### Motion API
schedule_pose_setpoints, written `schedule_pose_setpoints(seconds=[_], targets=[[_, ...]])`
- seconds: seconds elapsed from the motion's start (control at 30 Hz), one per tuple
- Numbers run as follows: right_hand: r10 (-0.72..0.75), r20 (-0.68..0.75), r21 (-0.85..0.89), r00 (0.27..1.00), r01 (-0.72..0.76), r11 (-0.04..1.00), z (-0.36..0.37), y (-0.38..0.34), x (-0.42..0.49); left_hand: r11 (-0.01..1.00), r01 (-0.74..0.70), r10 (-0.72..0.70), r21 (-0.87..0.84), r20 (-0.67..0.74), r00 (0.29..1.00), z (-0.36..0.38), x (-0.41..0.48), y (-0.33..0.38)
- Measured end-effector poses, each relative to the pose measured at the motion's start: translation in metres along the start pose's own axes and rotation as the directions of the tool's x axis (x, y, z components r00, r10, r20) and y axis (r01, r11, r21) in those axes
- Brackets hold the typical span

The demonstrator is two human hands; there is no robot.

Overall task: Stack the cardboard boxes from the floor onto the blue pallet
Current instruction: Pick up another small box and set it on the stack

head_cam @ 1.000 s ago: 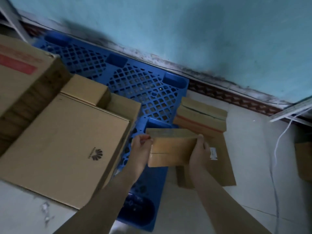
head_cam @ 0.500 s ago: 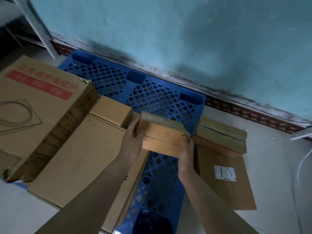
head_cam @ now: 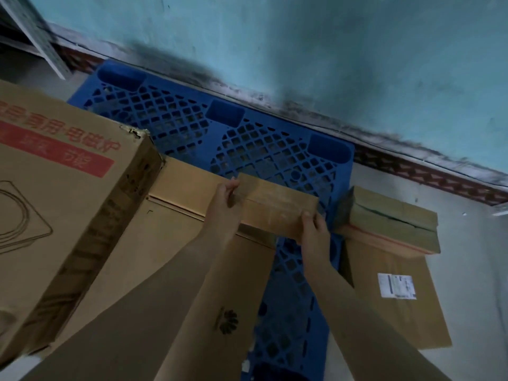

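I hold a small flat cardboard box (head_cam: 277, 207) between both hands over the blue pallet (head_cam: 247, 144). My left hand (head_cam: 224, 204) grips its left end and my right hand (head_cam: 313, 228) grips its right front corner. The box hangs beside a small box (head_cam: 181, 185) that lies on a wide flat box with a flower logo (head_cam: 170, 257). A large box with red print (head_cam: 68, 188) stands on the pallet's left side. On the floor to the right, two small boxes (head_cam: 390, 218) lie on a flat box with a white label (head_cam: 390, 292).
A teal wall (head_cam: 302, 50) with a patterned skirting (head_cam: 426, 177) runs close behind the pallet. A grey metal shelf leg (head_cam: 35, 37) stands at the far left. Grey tiled floor (head_cam: 467, 270) shows on the right.
Both hands have carried the small box from above the floor stack leftward and farther over the pallet, toward the small box on the wide flat one. My view has shifted left.
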State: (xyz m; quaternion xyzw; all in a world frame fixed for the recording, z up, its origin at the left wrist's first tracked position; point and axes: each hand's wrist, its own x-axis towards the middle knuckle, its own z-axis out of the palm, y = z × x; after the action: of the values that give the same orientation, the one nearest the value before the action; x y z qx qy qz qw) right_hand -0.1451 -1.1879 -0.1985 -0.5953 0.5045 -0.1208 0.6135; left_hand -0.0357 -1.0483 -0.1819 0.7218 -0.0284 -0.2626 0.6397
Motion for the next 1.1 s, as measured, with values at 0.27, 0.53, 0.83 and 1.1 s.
schedule_pose_setpoints(seconds=[0.27, 0.53, 0.83, 1.1], targets=[[0.167, -0.033, -0.037, 0.985, -0.168, 0.985, 0.042, 0.035, 0.02, 0.942, 0.168, -0.225, 0.289, 0.174, 0.959, -0.031, 0.05, -0.043], [0.217, -0.052, -0.107, 0.975, -0.221, 0.969, 0.055, 0.053, 0.031, 0.883, 0.033, -0.209, 0.468, 0.329, 0.921, -0.039, 0.061, -0.065], [0.232, -0.14, -0.065, 0.963, -0.243, 0.968, 0.039, 0.048, 0.036, 0.85, 0.012, -0.199, 0.527, 0.298, 0.934, -0.037, 0.054, -0.056], [0.036, -0.289, -0.067, 0.957, -0.058, 0.996, -0.076, -0.003, 0.025, 0.948, -0.059, 0.004, 0.312, 0.176, 0.984, -0.006, 0.045, 0.048]])
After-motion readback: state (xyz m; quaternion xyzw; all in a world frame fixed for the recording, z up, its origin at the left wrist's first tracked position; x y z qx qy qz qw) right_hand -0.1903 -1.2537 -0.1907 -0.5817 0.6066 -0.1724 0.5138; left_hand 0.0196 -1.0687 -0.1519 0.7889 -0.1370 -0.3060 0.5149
